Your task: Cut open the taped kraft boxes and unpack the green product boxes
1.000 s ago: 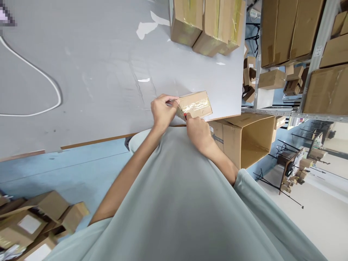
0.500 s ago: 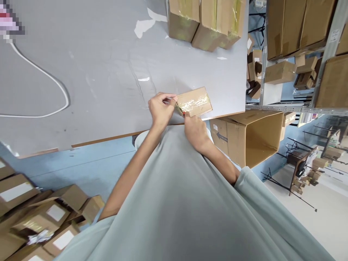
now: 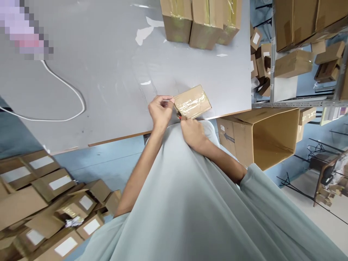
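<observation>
A small cardboard box (image 3: 192, 101) with shiny clear tape along its top lies near the front edge of the grey table (image 3: 114, 83). My left hand (image 3: 161, 110) pinches the far corner of its left end between thumb and fingers. Closed in a fist, my right hand (image 3: 193, 132) is at the near corner of that same end. A bit of a small red tool (image 3: 179, 117) shows at its fingertips; the rest is hidden by the hand, so its kind cannot be made out.
Several taped cartons (image 3: 206, 30) stand at the table's back. A large open carton (image 3: 274, 137) is right of the table, below shelving (image 3: 299, 104) with boxes. Several cartons (image 3: 58, 181) are heaped at lower left. A white cable (image 3: 81, 98) curves across the table's left.
My right hand and the red tool have shifted slightly left and down along the box's end. The left hand stays at its corner. The camera view has turned a little.
</observation>
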`<state>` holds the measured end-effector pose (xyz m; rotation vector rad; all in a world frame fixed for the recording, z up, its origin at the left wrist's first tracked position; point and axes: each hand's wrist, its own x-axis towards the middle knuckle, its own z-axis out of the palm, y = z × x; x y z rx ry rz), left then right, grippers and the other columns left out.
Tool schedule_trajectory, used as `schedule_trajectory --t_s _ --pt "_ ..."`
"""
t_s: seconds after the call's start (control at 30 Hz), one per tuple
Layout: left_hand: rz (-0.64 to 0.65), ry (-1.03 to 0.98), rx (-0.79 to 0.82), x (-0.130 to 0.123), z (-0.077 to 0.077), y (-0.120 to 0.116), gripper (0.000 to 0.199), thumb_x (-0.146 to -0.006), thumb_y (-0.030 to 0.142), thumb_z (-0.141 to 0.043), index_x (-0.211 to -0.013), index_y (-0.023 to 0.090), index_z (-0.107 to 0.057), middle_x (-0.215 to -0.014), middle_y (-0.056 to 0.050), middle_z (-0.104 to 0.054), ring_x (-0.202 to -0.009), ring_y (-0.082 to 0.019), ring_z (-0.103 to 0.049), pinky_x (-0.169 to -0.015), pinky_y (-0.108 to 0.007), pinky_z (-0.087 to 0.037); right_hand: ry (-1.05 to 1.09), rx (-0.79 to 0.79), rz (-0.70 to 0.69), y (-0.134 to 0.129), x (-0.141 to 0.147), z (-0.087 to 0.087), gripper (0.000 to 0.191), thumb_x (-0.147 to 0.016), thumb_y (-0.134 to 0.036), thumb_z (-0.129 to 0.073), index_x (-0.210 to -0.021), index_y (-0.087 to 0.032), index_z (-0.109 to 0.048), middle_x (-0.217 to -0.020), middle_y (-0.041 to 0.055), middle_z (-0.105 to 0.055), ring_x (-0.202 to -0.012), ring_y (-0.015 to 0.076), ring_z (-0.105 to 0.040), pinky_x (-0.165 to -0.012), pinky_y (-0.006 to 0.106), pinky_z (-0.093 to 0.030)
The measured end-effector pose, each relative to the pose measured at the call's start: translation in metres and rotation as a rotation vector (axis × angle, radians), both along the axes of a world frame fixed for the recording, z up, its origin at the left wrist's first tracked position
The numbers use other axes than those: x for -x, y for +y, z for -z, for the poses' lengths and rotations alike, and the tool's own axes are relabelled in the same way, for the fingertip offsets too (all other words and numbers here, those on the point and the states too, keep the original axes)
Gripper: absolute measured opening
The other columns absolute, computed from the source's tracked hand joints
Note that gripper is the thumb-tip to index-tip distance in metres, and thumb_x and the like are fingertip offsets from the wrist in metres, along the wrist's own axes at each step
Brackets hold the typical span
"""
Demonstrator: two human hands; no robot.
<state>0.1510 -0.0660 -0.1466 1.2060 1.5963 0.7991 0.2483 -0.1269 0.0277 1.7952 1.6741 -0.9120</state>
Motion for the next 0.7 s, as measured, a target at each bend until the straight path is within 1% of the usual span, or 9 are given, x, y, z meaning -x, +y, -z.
schedule_trajectory --t_s 0.13,0.23,0.3,0.37,0.43,0.47,0.53,0.6,0.7 --pt "0.043 -0.036 0.028 0.009 -0.001 0.004 0.018 -0.091 0.028 -0.077 -0.106 0.020 -0.083 -0.110 -0.008 -0.084 -0.089 -0.022 -0.077 -0.084 -0.035 -0.063 0.098 -0.056 0.074 -0.008 -0.027 -0.011 0.041 -0.122 -0.021 -0.043 -0.153 -0.018 -0.069 -0.134 0.0180 -0.085 -0.125 0.0313 -0.083 -0.105 0.038 -0.063" --pt "0.076 0.044 -0.078 0.008 -0.010 0.003 0.027 -0.096 0.034 -0.078 -0.120 0.022 -0.082 -0.125 -0.011 -0.082 -0.113 -0.030 -0.079 -0.104 -0.046 -0.064 0.092 -0.220 0.250 -0.013 -0.064 -0.007 0.047 -0.125 -0.033 -0.040 -0.167 -0.023 -0.059 -0.132 0.0146 -0.086 -0.120 0.0324 -0.083 -0.104 0.039 -0.061" --pt "0.162 0.142 -0.213 -0.004 -0.020 -0.003 0.041 -0.097 0.041 -0.080 -0.135 0.025 -0.079 -0.144 -0.014 -0.076 -0.139 -0.037 -0.071 -0.123 -0.056 -0.055 0.036 -0.382 0.402 -0.014 -0.092 0.011 0.051 -0.126 -0.034 -0.032 -0.171 -0.023 -0.054 -0.140 0.0157 -0.084 -0.124 0.0310 -0.082 -0.105 0.038 -0.060" --pt "0.350 0.211 -0.330 -0.024 -0.031 -0.010 0.057 -0.095 0.049 -0.086 -0.147 0.030 -0.073 -0.162 -0.014 -0.066 -0.161 -0.044 -0.053 -0.137 -0.065 -0.039 0.032 -0.479 0.510 -0.012 -0.118 0.036 0.053 -0.126 -0.034 -0.027 -0.168 -0.022 -0.056 -0.143 0.0158 -0.083 -0.124 0.0287 -0.082 -0.106 0.036 -0.060" --pt "0.571 0.249 -0.392 -0.043 -0.039 -0.014 0.073 -0.089 0.057 -0.091 -0.154 0.032 -0.069 -0.177 -0.014 -0.055 -0.173 -0.050 -0.035 -0.141 -0.074 -0.024 0.111 -0.484 0.552 -0.011 -0.135 0.060 0.052 -0.126 -0.036 -0.027 -0.162 -0.021 -0.061 -0.136 0.0144 -0.085 -0.119 0.0274 -0.083 -0.106 0.036 -0.060" --pt "0.659 0.268 -0.405 -0.051 -0.041 -0.015 0.078 -0.087 0.059 -0.093 -0.156 0.032 -0.068 -0.182 -0.014 -0.049 -0.176 -0.052 -0.028 -0.142 -0.078 -0.019 0.152 -0.475 0.557 -0.012 -0.139 0.068 0.051 -0.126 -0.036 -0.028 -0.160 -0.020 -0.062 -0.132 0.0138 -0.086 -0.117 0.0275 -0.084 -0.106 0.036 -0.060" --pt "0.760 0.301 -0.407 -0.059 -0.041 -0.013 0.079 -0.087 0.057 -0.093 -0.157 0.033 -0.068 -0.189 -0.013 -0.039 -0.177 -0.054 -0.023 -0.141 -0.082 -0.014 0.198 -0.468 0.549 -0.014 -0.141 0.076 0.050 -0.125 -0.037 -0.032 -0.160 -0.019 -0.063 -0.131 0.0135 -0.087 -0.115 0.0289 -0.084 -0.106 0.038 -0.060" --pt "0.795 0.316 -0.397 -0.058 -0.038 -0.009 0.072 -0.089 0.052 -0.091 -0.156 0.034 -0.069 -0.191 -0.011 -0.035 -0.177 -0.053 -0.026 -0.141 -0.082 -0.015 0.192 -0.482 0.531 -0.018 -0.136 0.074 0.049 -0.124 -0.036 -0.035 -0.162 -0.020 -0.061 -0.137 0.0136 -0.085 -0.118 0.0308 -0.083 -0.108 0.039 -0.060" --pt "0.802 0.317 -0.393 -0.052 -0.034 -0.004 0.067 -0.091 0.048 -0.089 -0.154 0.037 -0.071 -0.192 -0.008 -0.036 -0.174 -0.052 -0.032 -0.140 -0.081 -0.019 0.159 -0.489 0.496 -0.019 -0.129 0.063 0.050 -0.123 -0.034 -0.036 -0.166 -0.022 -0.060 -0.149 0.0134 -0.081 -0.123 0.0319 -0.082 -0.109 0.041 -0.060"
